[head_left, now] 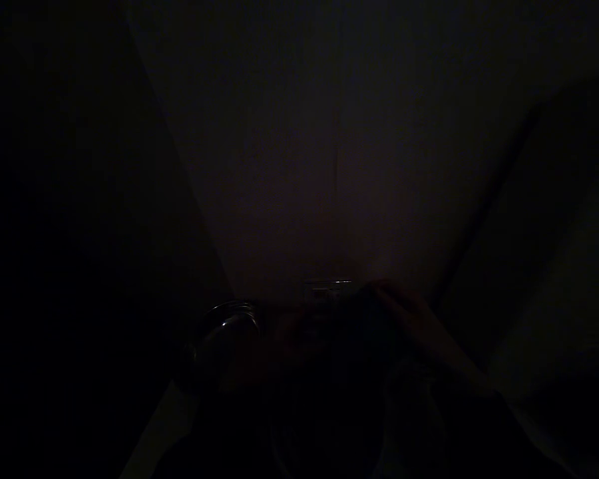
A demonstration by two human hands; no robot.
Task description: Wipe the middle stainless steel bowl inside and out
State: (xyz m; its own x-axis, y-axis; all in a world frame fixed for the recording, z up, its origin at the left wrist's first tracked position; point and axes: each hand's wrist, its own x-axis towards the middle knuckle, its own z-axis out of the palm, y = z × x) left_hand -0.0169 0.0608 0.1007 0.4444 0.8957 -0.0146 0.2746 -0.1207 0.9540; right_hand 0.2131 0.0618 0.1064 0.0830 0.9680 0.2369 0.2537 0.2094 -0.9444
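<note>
The view is very dark and most detail is lost. My right hand (409, 309) reaches in from the lower right, its fingertips at the edge of a dark, bluish thing (367, 322) whose kind I cannot make out. On the other side, my left hand (279, 336) is a faint reddish shape with its fingers lost in shadow. Just beyond and between both hands is a small rectangular thing (328, 287) with a bright upper edge. A shiny, round metal-looking object (227, 322) lies beside my left hand.
A paler flat surface (289, 166) spreads ahead, with a thin dark line down its middle. Slanting edges bound it on both sides. Darker areas lie to the left and right, and a pale strip (157, 429) shows at the lower left.
</note>
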